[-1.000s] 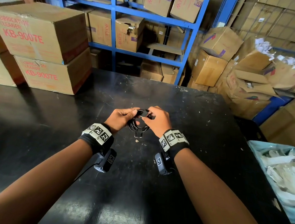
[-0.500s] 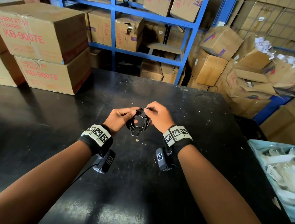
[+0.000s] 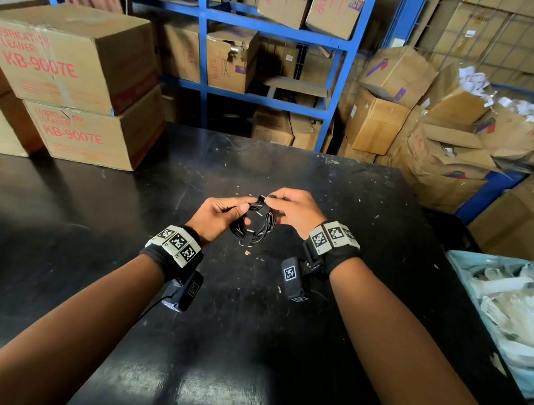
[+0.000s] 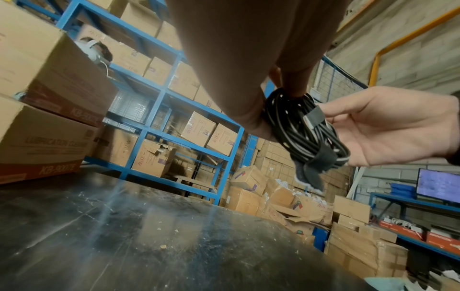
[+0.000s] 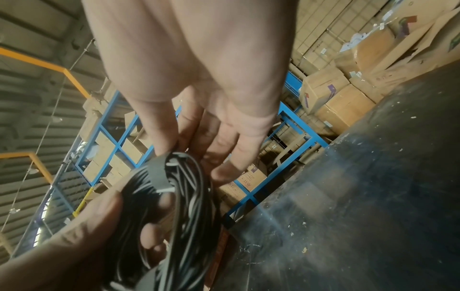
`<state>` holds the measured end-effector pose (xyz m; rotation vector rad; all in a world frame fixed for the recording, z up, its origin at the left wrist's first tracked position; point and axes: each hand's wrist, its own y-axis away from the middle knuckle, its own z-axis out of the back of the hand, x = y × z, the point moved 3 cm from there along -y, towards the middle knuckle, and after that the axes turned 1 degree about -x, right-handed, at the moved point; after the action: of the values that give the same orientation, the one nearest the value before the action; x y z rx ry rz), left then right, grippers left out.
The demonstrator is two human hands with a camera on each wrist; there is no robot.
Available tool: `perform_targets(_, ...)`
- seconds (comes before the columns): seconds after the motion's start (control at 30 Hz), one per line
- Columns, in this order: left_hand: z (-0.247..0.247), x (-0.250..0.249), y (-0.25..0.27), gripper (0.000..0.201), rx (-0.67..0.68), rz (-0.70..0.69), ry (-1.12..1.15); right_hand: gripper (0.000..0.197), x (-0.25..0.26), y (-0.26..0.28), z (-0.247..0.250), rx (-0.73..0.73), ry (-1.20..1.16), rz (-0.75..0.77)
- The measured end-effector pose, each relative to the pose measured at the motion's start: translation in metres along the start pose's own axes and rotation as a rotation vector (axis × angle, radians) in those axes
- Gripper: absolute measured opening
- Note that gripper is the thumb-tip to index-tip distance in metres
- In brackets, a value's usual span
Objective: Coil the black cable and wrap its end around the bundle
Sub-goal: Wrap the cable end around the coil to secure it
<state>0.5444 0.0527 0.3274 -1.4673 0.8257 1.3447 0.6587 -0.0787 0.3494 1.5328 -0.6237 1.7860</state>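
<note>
Above the black table I hold the coiled black cable between both hands. My left hand grips the coil from its left, thumb over the front and fingers through the loop. A flat black strap end lies across the coil's front, its tail hanging below. My right hand pinches the strap's tip at the top of the coil. The left wrist view shows the coil, the strap and the right hand behind them. The right wrist view shows the right hand at the strap.
Two stacked cardboard boxes stand on the table's far left. Behind the table is a blue rack with boxes, and a heap of boxes lies at the right. A light blue bin of white items sits at the right edge.
My right hand has lifted from the coil's right side to its top, drawing the strap end over the front. The left hand keeps its grip on the coil.
</note>
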Motion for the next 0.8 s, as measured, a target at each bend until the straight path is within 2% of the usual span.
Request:
perform_targets(0.2, -0.0004, -0.0016, 0.0005, 0.032, 0.022, -0.020, -0.016, 0.005, 0.0027, 0.0000, 0.0013, -0.108, 0.002, 0.091)
perform_targets(0.47, -0.0010, -0.0036, 0.0001, 0.031, 0.067, -0.046, -0.073, 0.004, 0.0005, 0.0013, 0.0034, -0.107, 0.057, 0.097)
perform_targets(0.6, -0.0014, -0.0026, -0.0002, 0.030, 0.057, -0.068, -0.103, 0.013, -0.0044, -0.0015, 0.0021, -0.112, 0.097, 0.103)
perform_targets(0.8, -0.0035, -0.0034, 0.0005, 0.030, 0.030, -0.097, -0.125, 0.017, -0.0031, 0.0024, 0.0051, -0.032, 0.094, 0.070)
